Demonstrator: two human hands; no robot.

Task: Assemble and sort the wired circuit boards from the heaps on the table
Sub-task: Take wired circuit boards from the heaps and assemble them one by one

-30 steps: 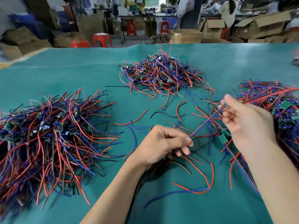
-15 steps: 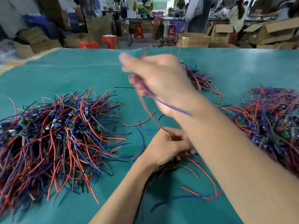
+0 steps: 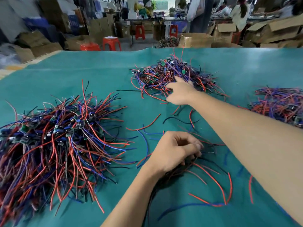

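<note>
Two bare forearms enter from the lower edge, and no sleeve, cuff, watch, band or ring shows on either of them. The left hand [image 3: 173, 151] is ungloved, with short, plain nails on the thumb and one fingertip (the rest are tucked from sight). The right hand [image 3: 180, 92] is likewise ungloved, slightly blurred, its long forearm uncovered right to the frame's edge.

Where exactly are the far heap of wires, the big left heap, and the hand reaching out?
far heap [image 3: 165, 74], head view, its tangled middle.
left heap [image 3: 54, 145], head view, centre of the pile.
right hand [image 3: 179, 92], head view, back of the hand.
</note>
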